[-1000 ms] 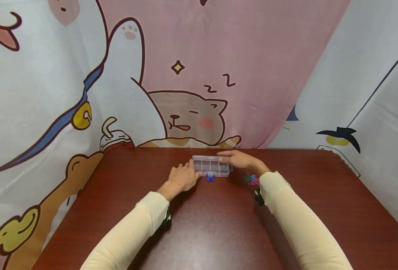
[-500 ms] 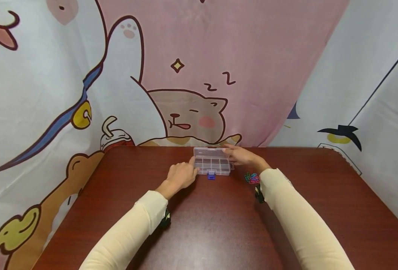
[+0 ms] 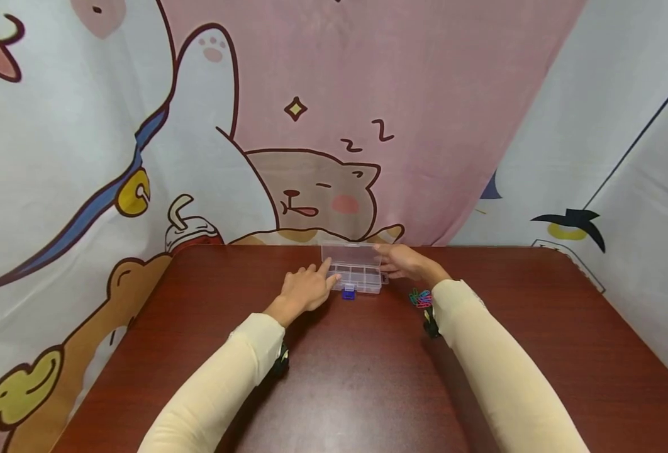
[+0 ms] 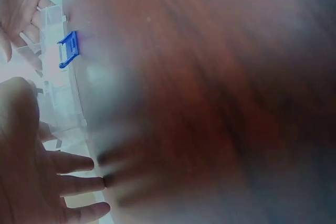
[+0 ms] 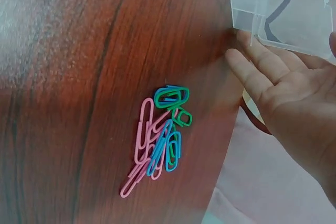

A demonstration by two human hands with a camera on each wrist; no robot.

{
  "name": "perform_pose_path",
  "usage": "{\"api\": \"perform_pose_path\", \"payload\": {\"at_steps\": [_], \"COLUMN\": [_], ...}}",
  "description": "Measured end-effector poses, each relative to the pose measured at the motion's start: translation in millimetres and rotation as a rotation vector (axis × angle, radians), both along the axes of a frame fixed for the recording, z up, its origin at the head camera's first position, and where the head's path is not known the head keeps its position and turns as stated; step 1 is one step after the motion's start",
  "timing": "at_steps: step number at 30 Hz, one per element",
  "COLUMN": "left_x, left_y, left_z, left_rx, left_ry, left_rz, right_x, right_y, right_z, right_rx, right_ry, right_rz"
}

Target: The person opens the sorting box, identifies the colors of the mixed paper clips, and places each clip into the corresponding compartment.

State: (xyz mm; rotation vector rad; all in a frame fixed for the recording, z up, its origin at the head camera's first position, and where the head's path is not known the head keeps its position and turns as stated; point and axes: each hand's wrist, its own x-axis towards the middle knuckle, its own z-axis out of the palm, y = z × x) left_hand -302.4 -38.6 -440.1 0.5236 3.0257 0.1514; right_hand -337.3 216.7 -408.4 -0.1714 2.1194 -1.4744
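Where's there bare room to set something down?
Bare tabletop lies between the left sleeve and right sleeve, in front of the compartment box; also left of the left hand and right of the right sleeve. It's crowded around the box: left hand, right hand, then paper clips.

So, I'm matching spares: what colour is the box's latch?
The latch is blue, clearest in the left wrist view.

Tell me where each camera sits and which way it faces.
Head: on the head, looking forward and down at the box; left hand, right hand and sleeves show.
Left wrist: on that wrist, looking at table and latch; both hands show.
Right wrist: on that wrist, looking at clips and box; right hand shows.
Shared: head and right wrist both show the clips.
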Motion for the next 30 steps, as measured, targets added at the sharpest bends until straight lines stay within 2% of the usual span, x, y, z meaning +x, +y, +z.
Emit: {"api": "perform_pose_path", "payload": {"at_steps": [8,11,16,22,30], "left_x": [-0.2,1.9,6.4,6.5,6.8], "left_y": [-2.4,-2.6,-2.2,0.6,0.4], "left_z": [5.4,4.8,0.0,-2.0,0.9], "left_rx": [-0.003,0.023,0.057,0.002,0.016], "left_ry": [-0.068,-0.079,-0.043,0.036,0.012], "left_rz": [-0.005,-0.004,-0.006,-0.016,-0.007], "right_x": [0.3,0.6,1.6,2.4,-0.6], "right_y": [1.7,-0.2,-8.2,-16.0,-19.9], "right_z": [1.4,-0.3,-2.4,0.2,-1.4], "right_rx": [-0.030,-0.020,0.015,0.059,0.106], "right_ry": [0.013,0.011,0.024,0.036,0.069], "right_rz": [0.001,-0.039,-0.117,-0.185,-0.312]}}
